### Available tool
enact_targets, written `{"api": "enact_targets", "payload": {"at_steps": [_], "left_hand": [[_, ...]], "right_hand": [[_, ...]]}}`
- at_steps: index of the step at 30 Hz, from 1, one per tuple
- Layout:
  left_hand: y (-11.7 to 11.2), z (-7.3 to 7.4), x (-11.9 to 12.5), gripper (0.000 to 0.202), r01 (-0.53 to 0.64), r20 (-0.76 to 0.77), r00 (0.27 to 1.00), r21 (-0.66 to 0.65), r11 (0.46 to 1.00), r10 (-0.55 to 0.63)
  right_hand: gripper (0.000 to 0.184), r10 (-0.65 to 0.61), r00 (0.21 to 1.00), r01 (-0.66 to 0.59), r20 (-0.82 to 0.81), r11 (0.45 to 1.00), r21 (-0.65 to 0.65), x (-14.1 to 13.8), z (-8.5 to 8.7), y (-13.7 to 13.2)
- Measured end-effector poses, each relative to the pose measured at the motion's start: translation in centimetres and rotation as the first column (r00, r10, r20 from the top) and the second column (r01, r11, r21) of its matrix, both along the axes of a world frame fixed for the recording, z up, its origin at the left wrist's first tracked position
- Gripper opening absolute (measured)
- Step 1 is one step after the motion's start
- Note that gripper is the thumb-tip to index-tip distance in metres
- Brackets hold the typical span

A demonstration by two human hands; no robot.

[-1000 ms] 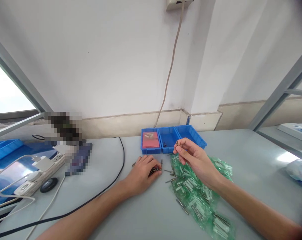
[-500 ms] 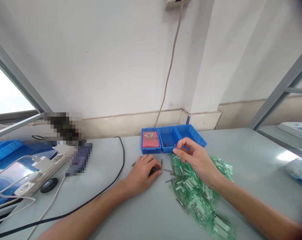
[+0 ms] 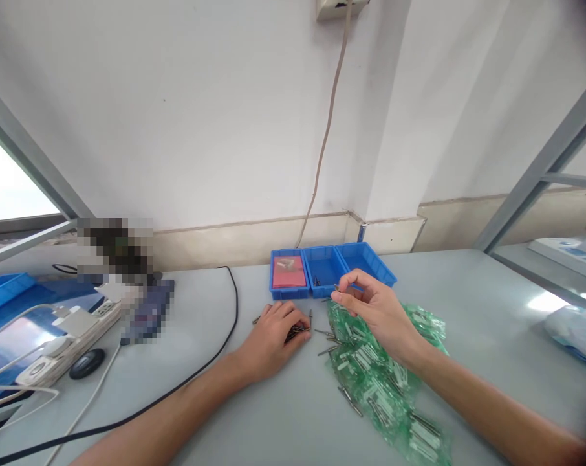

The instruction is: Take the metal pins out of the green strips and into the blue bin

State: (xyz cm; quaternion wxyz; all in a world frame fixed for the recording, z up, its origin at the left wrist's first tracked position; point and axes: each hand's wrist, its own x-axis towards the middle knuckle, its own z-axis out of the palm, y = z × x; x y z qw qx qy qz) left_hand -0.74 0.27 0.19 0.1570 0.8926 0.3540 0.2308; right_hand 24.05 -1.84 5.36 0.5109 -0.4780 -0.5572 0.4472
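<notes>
My left hand (image 3: 277, 340) rests on the table, its fingers curled round a heap of small metal pins (image 3: 295, 331); part of the heap is hidden under the palm. Thumb and forefinger of my right hand (image 3: 373, 310) pinch a small metal pin (image 3: 337, 288), of which little more than the tip shows. This hand is raised above green plastic bags (image 3: 370, 369), near the front edge of the middle blue tray (image 3: 325, 292). A few pins lie at the bottom of that tray. Loose pins (image 3: 350, 401) are scattered between my left hand and the bags.
The left blue tray (image 3: 290, 294) holds a red sheet with a small clear bag on it. A right blue tray (image 3: 387, 275) adjoins. A black cable (image 3: 196, 375) crosses the table at left, near a power strip (image 3: 45, 369) and a black mouse-like object (image 3: 87, 364).
The whole view has shifted slightly, with things appearing a little further left. My right hand is slightly lower, still pinching. My left hand stays over the heap.
</notes>
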Motion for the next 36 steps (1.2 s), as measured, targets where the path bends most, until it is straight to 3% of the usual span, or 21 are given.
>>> {"api": "enact_targets", "payload": {"at_steps": [26, 36], "left_hand": [[-0.04, -0.08, -0.02, 0.003, -0.004, -0.014, 1.000, 0.008, 1.000, 0.004], [-0.08, 0.03, -0.06, 0.005, -0.002, -0.017, 1.000, 0.007, 1.000, 0.002]], "right_hand": [[0.024, 0.042, 0.999, -0.042, -0.003, 0.999, -0.035, 0.22, -0.71, 0.12], [0.033, 0.044, 0.999, -0.044, -0.005, 0.999, 0.005, -0.01, -0.52, 0.14]]}}
